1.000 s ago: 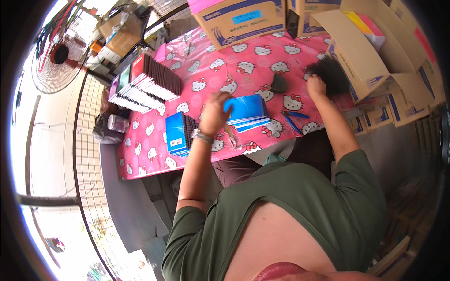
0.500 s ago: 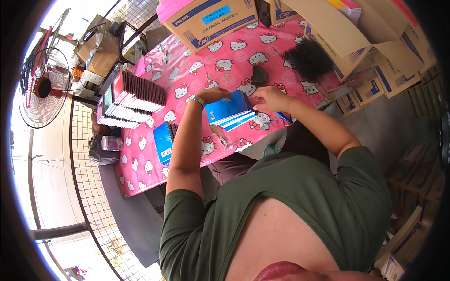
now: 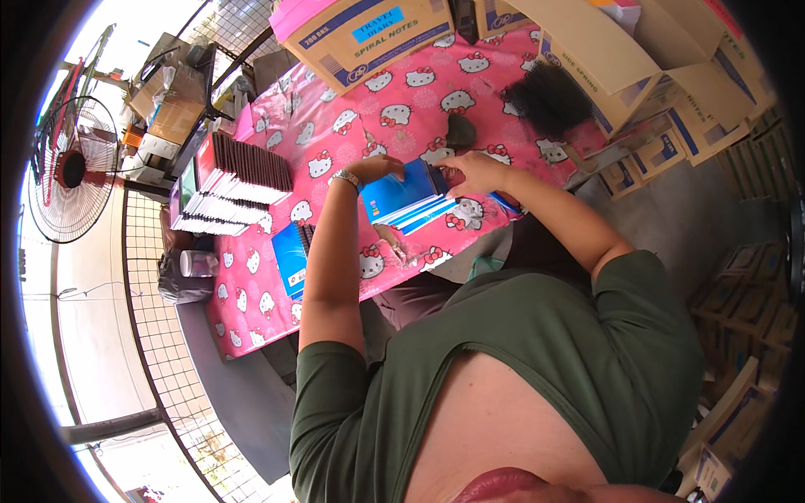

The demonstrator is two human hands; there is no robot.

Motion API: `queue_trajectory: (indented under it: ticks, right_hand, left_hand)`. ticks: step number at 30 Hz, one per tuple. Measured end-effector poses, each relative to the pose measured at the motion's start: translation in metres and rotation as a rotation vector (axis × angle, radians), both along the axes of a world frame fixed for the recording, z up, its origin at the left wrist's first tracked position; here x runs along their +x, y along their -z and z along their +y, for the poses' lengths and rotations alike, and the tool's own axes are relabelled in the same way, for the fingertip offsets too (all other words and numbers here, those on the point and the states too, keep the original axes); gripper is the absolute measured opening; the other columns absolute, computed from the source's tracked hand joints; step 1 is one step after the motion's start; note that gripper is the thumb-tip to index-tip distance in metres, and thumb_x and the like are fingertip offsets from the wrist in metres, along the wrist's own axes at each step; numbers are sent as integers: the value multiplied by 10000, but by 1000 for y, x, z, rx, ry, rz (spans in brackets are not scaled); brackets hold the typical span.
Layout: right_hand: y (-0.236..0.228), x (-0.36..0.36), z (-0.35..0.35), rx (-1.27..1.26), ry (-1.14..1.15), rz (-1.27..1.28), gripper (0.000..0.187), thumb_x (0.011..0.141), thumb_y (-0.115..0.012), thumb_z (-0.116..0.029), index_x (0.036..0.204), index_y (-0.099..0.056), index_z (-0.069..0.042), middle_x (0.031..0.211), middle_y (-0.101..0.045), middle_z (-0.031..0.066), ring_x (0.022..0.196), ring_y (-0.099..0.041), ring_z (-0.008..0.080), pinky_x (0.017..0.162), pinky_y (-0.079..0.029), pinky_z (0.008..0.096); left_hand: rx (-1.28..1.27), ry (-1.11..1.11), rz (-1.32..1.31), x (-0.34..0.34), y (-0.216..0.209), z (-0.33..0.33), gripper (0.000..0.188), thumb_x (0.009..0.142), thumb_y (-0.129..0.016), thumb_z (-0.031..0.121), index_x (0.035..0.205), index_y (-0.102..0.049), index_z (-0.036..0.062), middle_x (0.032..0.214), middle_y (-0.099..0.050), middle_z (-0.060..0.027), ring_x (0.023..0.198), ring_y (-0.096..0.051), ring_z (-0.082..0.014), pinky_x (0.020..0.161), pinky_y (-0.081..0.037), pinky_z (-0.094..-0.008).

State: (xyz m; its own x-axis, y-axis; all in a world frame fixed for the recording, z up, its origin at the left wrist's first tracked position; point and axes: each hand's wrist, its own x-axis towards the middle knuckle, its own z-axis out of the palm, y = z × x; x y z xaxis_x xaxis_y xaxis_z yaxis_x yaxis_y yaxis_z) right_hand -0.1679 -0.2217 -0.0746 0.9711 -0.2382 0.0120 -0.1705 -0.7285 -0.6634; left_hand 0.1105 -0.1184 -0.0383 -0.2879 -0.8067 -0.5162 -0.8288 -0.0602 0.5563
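Note:
Blue-covered notebooks (image 3: 394, 199) lie in a small, slightly fanned stack on the pink table in front of me, white page edges showing on the near side. Across the top cover's upper left rests my left hand (image 3: 381, 168), its fingers stretched out. My right hand (image 3: 475, 173) is at the dark bound edge on the stack's right, fingers bent and pinching there; its fingertips are partly hidden. Left of my left forearm is another pile of blue spiral notebooks (image 3: 289, 258). Black binding coils (image 3: 549, 101) lie in a heap beyond my right hand.
A tall stack of spiral notebooks (image 3: 239, 180) stands at the table's left. Cardboard boxes (image 3: 365, 46) line the far side, with an open carton (image 3: 587, 71) at right. A dark rounded object (image 3: 460, 132) sits behind the notebooks. A fan (image 3: 71, 168) stands far left.
Both hands stay at the blue stack. My right hand has shifted slightly left, closer against the bound edge. The whole view has moved a little.

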Motion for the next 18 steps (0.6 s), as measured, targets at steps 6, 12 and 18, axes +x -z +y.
queue_trajectory:
  ticks: [6, 12, 18]
  right_hand:
    - [28, 18, 6, 14, 109, -120, 676, 698, -829, -368, 1270, -608, -84, 936, -725, 163, 905, -702, 334, 800, -539, 429]
    - [19, 17, 9, 93, 19, -76, 523, 778, -780, -294, 1201, -627, -27, 1022, -714, 174, 971, -693, 330, 830, -538, 419]
    - [30, 20, 0, 100, 4, -54, 716, 759, -795, -307, 1365, -481, -88, 1125, -687, 204, 1063, -662, 371, 908, -513, 445]
  left_hand:
    - [-34, 10, -41, 22, 11, 3, 220, 899, -530, 98, 1042, -694, 64, 1155, -684, -108, 1128, -619, -238, 999, -457, -334]
    - [-81, 17, -62, 29, 15, 13, 249, 944, -488, 197, 1003, -707, 91, 1205, -675, -78, 1137, -600, -212, 1008, -433, -337]
    - [-165, 68, 40, 40, 28, 9, 231, 858, -587, 178, 1035, -701, 84, 1111, -683, -60, 1076, -613, -194, 965, -458, -312]
